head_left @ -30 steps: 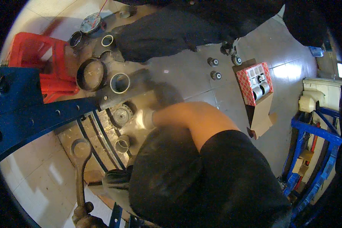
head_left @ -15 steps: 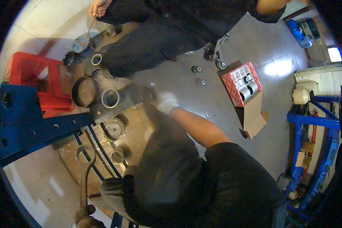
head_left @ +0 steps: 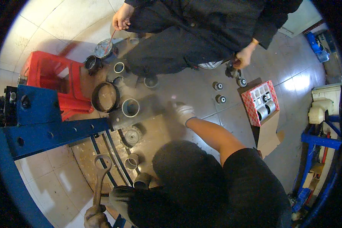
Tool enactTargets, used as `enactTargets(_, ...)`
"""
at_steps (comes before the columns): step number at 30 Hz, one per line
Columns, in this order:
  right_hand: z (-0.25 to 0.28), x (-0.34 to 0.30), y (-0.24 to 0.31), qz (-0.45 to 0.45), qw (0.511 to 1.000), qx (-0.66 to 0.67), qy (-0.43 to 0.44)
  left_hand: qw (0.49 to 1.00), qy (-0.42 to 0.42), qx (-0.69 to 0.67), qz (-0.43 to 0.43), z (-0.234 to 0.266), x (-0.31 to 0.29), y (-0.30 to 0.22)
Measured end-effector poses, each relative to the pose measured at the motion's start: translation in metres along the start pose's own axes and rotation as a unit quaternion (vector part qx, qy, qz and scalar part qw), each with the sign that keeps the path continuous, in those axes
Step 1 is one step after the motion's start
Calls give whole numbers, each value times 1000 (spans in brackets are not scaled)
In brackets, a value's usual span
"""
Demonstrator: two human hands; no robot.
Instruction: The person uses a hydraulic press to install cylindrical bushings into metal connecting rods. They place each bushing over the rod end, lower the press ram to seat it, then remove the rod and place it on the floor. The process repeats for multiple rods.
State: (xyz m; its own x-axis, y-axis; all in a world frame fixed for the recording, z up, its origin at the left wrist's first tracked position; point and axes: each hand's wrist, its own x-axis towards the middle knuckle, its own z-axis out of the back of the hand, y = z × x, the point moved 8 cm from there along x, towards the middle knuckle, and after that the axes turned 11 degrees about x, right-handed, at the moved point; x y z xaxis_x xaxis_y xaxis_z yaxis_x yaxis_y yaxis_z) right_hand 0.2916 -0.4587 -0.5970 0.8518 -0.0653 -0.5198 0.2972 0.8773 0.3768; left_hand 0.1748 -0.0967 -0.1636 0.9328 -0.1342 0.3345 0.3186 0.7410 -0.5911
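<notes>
My right hand (head_left: 184, 113), in a whitish glove, reaches forward low over the floor past my knee. Its fingers are smeared by motion, so what they hold, if anything, does not show. Nearest on its left stand a metal ring with a pale rim (head_left: 130, 108) and a grey sleeve (head_left: 151, 82). My left hand is out of view. At the lower left a rusty metal arm (head_left: 98, 184) with an eye at its end rises into view. Opposite me, a co-worker's hand (head_left: 122, 17) holds a thin red stick in a can (head_left: 105, 49); the other hand (head_left: 245, 56) is at a metal arm.
A red stool (head_left: 57, 76) and a blue steel frame (head_left: 64, 131) stand at left. A wide dark ring (head_left: 105, 97) lies beside the stool. Two bushings (head_left: 220, 99) sit on the floor, left of an open red-patterned box (head_left: 260, 100) of parts. Blue racking (head_left: 321, 140) is at right.
The whole view has shifted, with floor things now further right and lower. The co-worker's hand has come down to the metal arm. My right hand still reaches forward.
</notes>
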Motion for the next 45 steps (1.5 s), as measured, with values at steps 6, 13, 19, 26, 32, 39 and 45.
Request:
enactTargets(6,-6,12,0,4,996,89,3,1000,-16,-4,-2,3,2,-13)
enactTargets(13,-20,12,-14,5,990,140,-10,999,-34,1,0,13,4,-32)
enactTargets(19,46,-27,-148,-279,942,-12,-184,999,-44,12,0,17,12,-48)
enactTargets(26,57,-35,-244,-340,933,115,-10,999,-46,25,15,15,16,-52)
enactTargets(32,65,-41,-233,-367,903,194,-112,998,-54,40,22,19,14,-54)
enactTargets(39,45,-49,-243,-359,913,194,6,997,-71,35,19,23,14,-64)
enactTargets(45,84,-49,-210,-270,961,43,30,993,-102,61,24,58,-14,-56)
